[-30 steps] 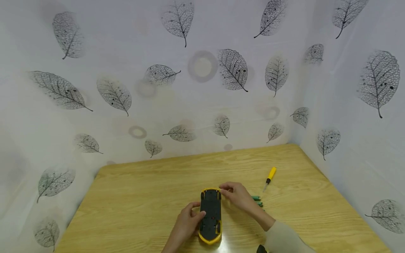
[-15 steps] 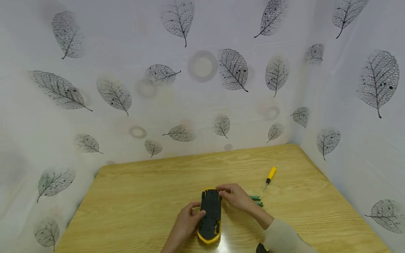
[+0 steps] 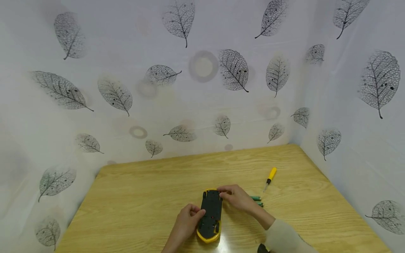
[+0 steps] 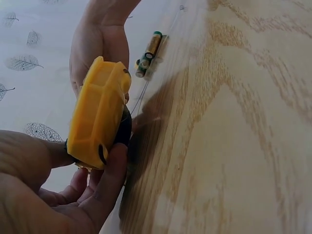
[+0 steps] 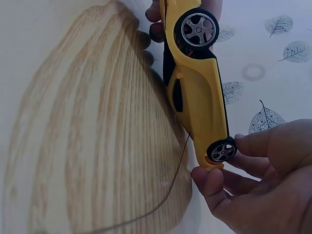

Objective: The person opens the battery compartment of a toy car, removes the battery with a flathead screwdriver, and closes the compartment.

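A yellow toy car (image 3: 211, 216) is held upside down over the wooden table, its black underside facing up in the head view. My left hand (image 3: 186, 220) grips its left side, thumb on the underside. At the car's far end, the fingers of my right hand (image 3: 236, 197) hold the right corner. In the right wrist view, the right thumb touches a wheel (image 5: 223, 149) while other fingers lie against the yellow body (image 5: 202, 92). One yellow end of the car (image 4: 97, 114) faces the left wrist camera.
Green batteries (image 3: 259, 203) lie on the table (image 3: 148, 196) just right of my right hand. Farther back is a screwdriver (image 3: 270, 178) with a yellow handle. A dark object (image 3: 262, 248) shows at the bottom edge by my right sleeve. Leaf-patterned sheets (image 3: 202, 102) surround the table.
The car has turned slightly clockwise, its near end shifting left. My right hand has moved a little left, onto the car's far corner. The left hand keeps its grip.
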Motion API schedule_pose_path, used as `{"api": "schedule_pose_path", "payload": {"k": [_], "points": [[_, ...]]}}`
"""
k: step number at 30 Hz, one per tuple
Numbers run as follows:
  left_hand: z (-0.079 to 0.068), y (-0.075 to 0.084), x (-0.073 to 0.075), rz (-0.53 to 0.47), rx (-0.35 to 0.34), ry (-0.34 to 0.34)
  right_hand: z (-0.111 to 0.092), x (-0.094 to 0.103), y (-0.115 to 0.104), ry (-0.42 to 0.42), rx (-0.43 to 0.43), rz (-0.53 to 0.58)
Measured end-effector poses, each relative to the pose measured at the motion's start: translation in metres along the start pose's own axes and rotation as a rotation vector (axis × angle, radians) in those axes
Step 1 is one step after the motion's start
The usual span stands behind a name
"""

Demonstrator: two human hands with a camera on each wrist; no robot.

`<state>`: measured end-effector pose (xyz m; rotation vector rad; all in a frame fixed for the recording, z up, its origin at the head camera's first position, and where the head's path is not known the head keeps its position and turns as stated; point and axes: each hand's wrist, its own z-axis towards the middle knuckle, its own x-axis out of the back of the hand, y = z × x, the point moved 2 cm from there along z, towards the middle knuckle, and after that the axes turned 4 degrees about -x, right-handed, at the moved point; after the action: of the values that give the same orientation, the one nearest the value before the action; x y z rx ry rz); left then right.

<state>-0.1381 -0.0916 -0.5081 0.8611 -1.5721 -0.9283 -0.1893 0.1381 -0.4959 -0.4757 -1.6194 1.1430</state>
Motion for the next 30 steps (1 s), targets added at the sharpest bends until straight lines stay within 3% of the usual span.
{"api": "schedule_pose_path", "payload": {"k": [13,24,30], "points": [[-0.001,-0.002,-0.001,-0.012,0.026,-0.003,-0.002,0.0,0.0,0.014,-0.02,0.005],[-0.012,0.001,0.003,-0.08,-0.049,-0.242,-0.005,0.002,0.005,0.015,-0.017,-0.011],[-0.017,0.002,0.002,-0.058,-0.083,-0.282,-0.007,0.002,0.005,0.021,-0.021,-0.013]]}}
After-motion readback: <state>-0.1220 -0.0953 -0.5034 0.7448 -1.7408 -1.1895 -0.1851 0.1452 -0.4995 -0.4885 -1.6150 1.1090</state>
